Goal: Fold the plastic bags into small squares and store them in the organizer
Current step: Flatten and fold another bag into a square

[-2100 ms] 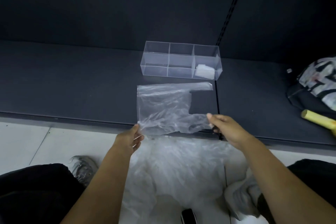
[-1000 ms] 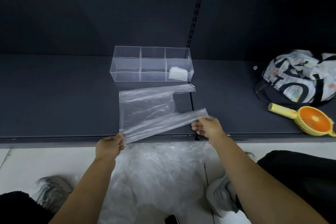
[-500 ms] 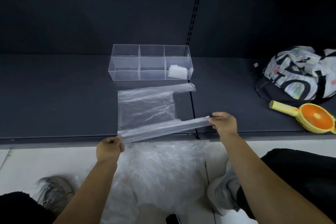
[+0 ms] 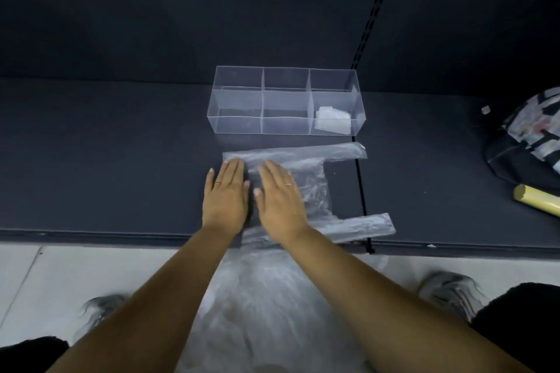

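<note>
A clear plastic bag (image 4: 315, 188) lies flat on the dark shelf (image 4: 106, 160), its two handle strips pointing right. My left hand (image 4: 225, 194) presses flat on the bag's left edge, fingers straight. Beside it my right hand (image 4: 280, 197) lies flat on the bag's middle. Behind the bag stands a clear organizer (image 4: 285, 101) with three compartments. A small folded bag (image 4: 331, 123) sits in its right compartment; the other two look bare.
A pile of loose clear bags (image 4: 272, 297) lies on the pale floor below the shelf edge. A patterned bag (image 4: 530, 136) and a yellow handle (image 4: 536, 201) lie at the shelf's right. My shoes (image 4: 448, 291) flank the pile.
Both hands let go of the bag's near strip and corner, moved forward, and now lie flat on the bag. The bag has settled flat on the shelf.
</note>
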{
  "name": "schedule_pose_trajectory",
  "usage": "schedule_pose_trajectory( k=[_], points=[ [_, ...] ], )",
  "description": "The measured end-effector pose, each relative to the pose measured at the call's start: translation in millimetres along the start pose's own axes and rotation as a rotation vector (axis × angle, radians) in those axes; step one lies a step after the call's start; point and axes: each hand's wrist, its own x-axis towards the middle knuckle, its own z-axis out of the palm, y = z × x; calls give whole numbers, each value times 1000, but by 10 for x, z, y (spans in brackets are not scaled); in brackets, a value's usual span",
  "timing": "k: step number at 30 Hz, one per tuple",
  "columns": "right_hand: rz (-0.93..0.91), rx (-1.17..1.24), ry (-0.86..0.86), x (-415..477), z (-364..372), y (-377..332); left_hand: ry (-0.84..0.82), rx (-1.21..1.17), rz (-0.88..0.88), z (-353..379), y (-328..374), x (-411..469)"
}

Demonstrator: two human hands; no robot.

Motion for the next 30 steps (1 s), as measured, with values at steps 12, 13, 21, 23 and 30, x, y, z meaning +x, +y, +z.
schedule_pose_trajectory(
  k=[12, 13, 21, 23, 30],
  points=[
    [407, -423, 18, 234, -379, 1496, -124, 162, 71, 281, -227, 221],
    [467, -418, 20, 193, -479, 1600, -149, 164, 74, 262, -226, 241],
    [189, -198, 162, -324, -280, 714, 142, -4, 340, 1, -81, -472],
    [100, -148, 50, -447, 3, 347, 25, 73, 412, 83, -56, -751],
    [165, -362, -111, -557, 172, 589, -179, 318, 396, 184, -193, -859]
  ],
)
